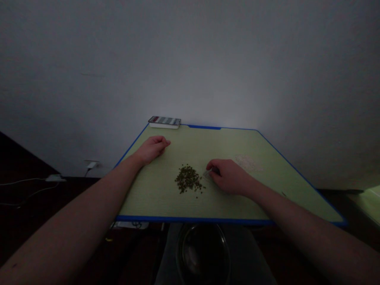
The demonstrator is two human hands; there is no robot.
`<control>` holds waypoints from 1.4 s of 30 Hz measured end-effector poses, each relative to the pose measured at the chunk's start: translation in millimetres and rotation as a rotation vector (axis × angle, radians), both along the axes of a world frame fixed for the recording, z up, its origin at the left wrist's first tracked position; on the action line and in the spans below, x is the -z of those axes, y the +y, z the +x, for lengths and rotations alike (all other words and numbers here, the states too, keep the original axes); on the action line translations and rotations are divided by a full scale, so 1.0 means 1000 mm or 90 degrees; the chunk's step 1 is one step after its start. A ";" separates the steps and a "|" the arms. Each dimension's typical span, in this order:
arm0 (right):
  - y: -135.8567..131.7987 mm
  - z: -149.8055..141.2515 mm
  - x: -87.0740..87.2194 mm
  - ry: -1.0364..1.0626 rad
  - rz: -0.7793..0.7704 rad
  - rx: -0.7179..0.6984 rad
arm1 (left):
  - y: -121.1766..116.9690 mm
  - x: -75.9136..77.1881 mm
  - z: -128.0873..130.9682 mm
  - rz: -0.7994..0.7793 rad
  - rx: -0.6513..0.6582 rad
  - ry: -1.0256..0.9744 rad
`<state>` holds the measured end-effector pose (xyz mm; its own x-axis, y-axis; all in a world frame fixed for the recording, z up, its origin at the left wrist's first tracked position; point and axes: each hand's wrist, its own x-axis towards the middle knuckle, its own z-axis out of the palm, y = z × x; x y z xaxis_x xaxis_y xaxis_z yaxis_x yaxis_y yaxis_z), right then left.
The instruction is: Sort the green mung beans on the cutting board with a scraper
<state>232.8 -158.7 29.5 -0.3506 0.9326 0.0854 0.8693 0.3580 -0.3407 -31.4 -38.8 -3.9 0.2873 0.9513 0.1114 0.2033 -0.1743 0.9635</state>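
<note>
Though at right hand [226, 175], bits [207, 173] blurred

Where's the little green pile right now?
The green pile is in the head view, on the middle of the table, just left of the person's right hand.

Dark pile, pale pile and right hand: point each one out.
Dark pile [189, 179]: head view, the middle of the heap.
Pale pile [247, 162]: head view, its middle.
Right hand [230, 175]: head view, the back of the hand.
</note>
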 end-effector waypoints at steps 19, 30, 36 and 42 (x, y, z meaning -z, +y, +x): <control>0.005 -0.005 0.003 -0.020 0.017 0.050 | -0.003 -0.004 0.002 -0.019 0.012 -0.029; 0.026 0.049 -0.004 -0.090 0.037 0.169 | -0.004 -0.005 0.002 -0.010 0.001 -0.006; 0.029 0.057 -0.015 -0.030 0.052 0.169 | -0.002 -0.002 0.001 -0.005 -0.004 -0.009; 0.032 0.031 -0.002 -0.069 0.029 0.082 | -0.002 -0.003 0.001 -0.003 -0.005 -0.005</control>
